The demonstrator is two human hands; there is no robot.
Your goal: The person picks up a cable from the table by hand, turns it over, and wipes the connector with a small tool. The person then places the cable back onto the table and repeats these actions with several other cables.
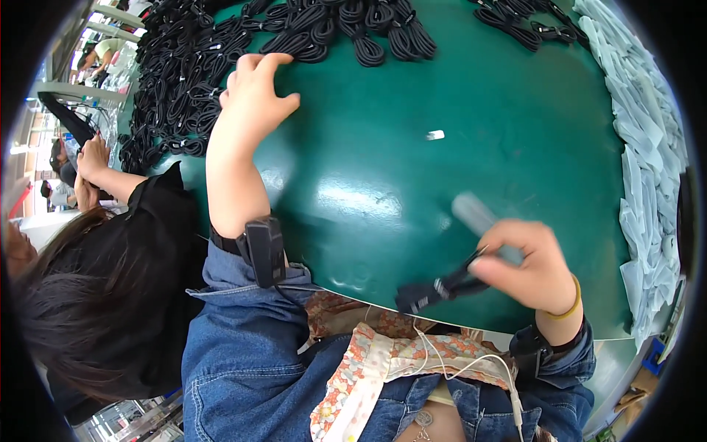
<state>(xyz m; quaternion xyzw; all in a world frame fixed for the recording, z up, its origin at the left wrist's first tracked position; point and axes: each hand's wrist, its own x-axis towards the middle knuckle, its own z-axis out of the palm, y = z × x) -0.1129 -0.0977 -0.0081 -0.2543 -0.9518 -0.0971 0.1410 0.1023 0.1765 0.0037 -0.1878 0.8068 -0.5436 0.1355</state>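
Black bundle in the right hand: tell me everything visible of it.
The black bundle is narrow and elongated, seemingly flexible cable with a matte, rubbery look, and carries small pale marks near its middle and left end. It is somewhat blurred. The right hand pinches its right end; the rest slants left and downward in the picture, near the green table's closest edge. Tabletop contact is unclear.

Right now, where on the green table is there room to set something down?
The green table is bare between the left hand and the small white piece, and from that piece to the pale blue pile. Black cable bundles crowd the left and much of the far edge.
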